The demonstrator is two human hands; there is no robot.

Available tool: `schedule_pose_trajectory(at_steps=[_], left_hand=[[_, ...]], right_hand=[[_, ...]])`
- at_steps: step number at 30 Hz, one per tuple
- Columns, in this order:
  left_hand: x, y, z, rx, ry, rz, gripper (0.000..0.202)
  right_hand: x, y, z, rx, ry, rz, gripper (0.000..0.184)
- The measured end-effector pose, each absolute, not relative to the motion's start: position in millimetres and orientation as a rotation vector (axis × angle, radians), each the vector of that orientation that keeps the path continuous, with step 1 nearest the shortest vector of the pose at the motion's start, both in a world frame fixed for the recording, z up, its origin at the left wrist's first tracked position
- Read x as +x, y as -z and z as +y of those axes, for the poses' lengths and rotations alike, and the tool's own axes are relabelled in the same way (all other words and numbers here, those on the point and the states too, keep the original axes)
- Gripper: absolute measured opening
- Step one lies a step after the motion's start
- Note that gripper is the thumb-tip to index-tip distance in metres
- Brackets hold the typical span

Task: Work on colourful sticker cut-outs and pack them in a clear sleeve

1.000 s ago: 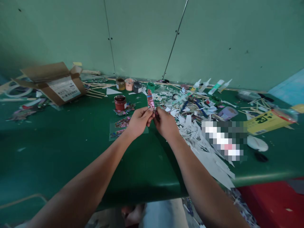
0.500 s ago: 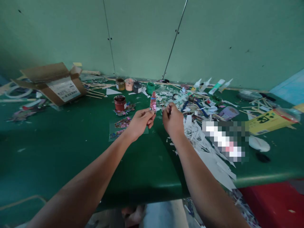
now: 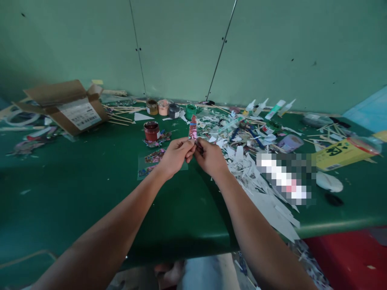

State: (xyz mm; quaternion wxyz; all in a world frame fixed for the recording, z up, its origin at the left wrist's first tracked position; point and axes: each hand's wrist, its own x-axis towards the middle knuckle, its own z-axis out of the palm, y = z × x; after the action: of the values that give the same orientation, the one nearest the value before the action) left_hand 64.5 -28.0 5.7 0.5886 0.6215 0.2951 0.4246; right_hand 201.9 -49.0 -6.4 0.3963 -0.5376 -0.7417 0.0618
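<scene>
My left hand (image 3: 177,155) pinches the lower end of a narrow, pointed strip (image 3: 192,128) with a shiny pink, red and blue pattern, held upright above the table. My right hand (image 3: 210,157) is closed, its fingertips meeting my left fingers at the strip's base. Whatever lies inside the right fingers is hidden. Left of my hands, similar patterned pieces (image 3: 155,156) rest on a clear sheet (image 3: 142,175). Behind them an open jar of dark red paint (image 3: 151,132) stands on colourful scraps (image 3: 165,137).
Several paint jars (image 3: 173,111) line the wall. A cardboard box (image 3: 80,114) and thin wooden sticks (image 3: 119,119) lie left. White paper scraps (image 3: 260,189), glue bottles (image 3: 275,108), a yellow container (image 3: 341,155) and a white mouse-shaped object (image 3: 329,182) are on the right.
My right hand has moved left, closing the gap to my left hand at the strip's lower end. The left hand and the strip have hardly moved.
</scene>
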Motion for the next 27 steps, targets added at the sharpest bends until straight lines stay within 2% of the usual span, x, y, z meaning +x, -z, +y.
schedule_pose_trajectory(at_steps=[18, 27], left_hand=[[62.5, -6.1, -25.8, 1.37, -0.87, 0.603, 0.032], [69.3, -6.5, -37.2, 1.429, -0.766, 0.611, 0.031]], right_hand=[[196.2, 14.6, -46.8, -1.461, -0.034, -1.751, 0.007], [206.0, 17.6, -42.3, -1.461, -0.112, -1.594, 0.007]])
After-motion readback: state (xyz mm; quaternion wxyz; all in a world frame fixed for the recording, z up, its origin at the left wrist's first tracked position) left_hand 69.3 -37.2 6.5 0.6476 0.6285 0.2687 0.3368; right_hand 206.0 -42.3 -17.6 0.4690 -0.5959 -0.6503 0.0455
